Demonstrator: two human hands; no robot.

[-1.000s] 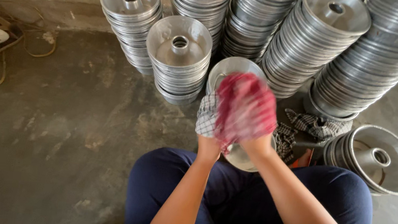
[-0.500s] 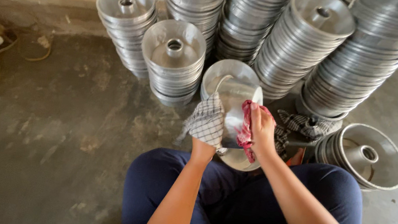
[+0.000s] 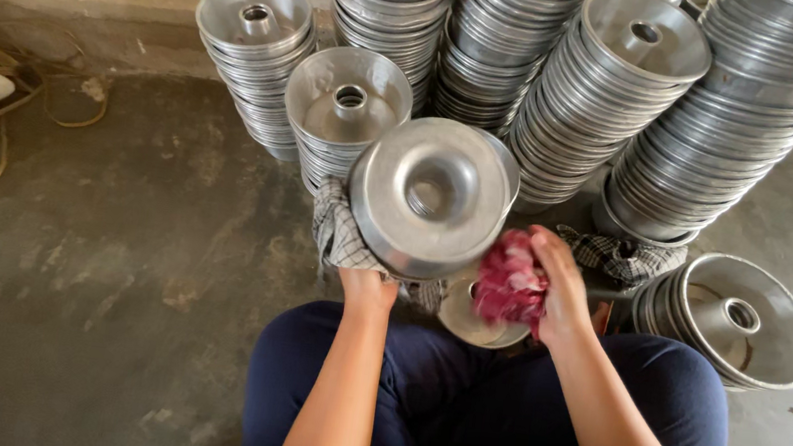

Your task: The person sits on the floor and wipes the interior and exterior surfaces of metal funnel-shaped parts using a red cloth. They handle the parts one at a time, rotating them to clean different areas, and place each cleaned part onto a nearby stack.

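Item in hand: one ring pan (image 3: 432, 197), underside toward me, above my lap. My left hand (image 3: 366, 288) grips its lower edge through a checked cloth (image 3: 334, 236); my right hand (image 3: 560, 289) is closed round a red rag (image 3: 509, 279) at its rim. Wiping looks under way. Stacks (image 3: 623, 100) behind, short stack (image 3: 742, 321) right: which are wiped, I cannot tell.

No packages, labels, signs or screens show anywhere in this view.
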